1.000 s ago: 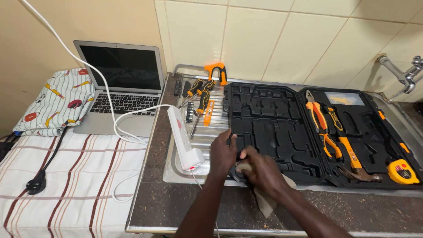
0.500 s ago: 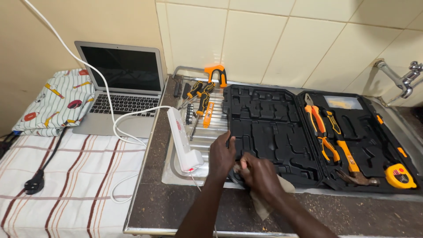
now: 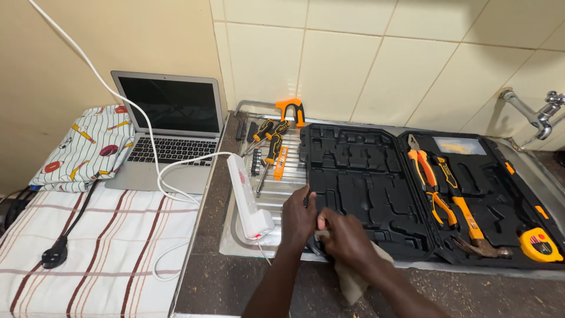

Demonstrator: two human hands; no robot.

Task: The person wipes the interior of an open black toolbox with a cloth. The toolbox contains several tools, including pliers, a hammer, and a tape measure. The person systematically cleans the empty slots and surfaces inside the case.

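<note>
A black moulded tool case [image 3: 365,176] is laid open flat on the steel drainboard [image 3: 276,194], w/ both halves facing up. The left hand [image 3: 298,217] is set on the near-left corner of the case's left half, fingers curled over its edge, thumb on top; the edge is gripped. The right hand [image 3: 347,235] is closed around a beige cloth [image 3: 353,277], pressed onto the case's near rim just beside the left hand; the cloth's loose end hangs over the dark counter [image 3: 235,282] toward the camera.

The left half of the case is seen w/ bare recesses. In the right half are seated orange-handled pliers [image 3: 426,171], a second orange-and-black tool beside them, a hammer [image 3: 479,238] near the front, and a yellow tape measure [image 3: 538,244] at the near-right corner.

On the drainboard, left of the case, are laid orange-and-black screwdrivers [image 3: 268,138], a strip of bits and an orange bracket-shaped part [image 3: 291,109] by the tiled wall. A white power strip [image 3: 250,197] is lying just left of the left hand, its white cable looped to the silver laptop [image 3: 168,129], which is open, screen dark. A patterned folded cloth [image 3: 85,147] is next to the laptop; a striped towel [image 3: 94,247] w/ a black plug [image 3: 53,256] is spread in front. A tap [image 3: 538,115] is seen at far right.
</note>
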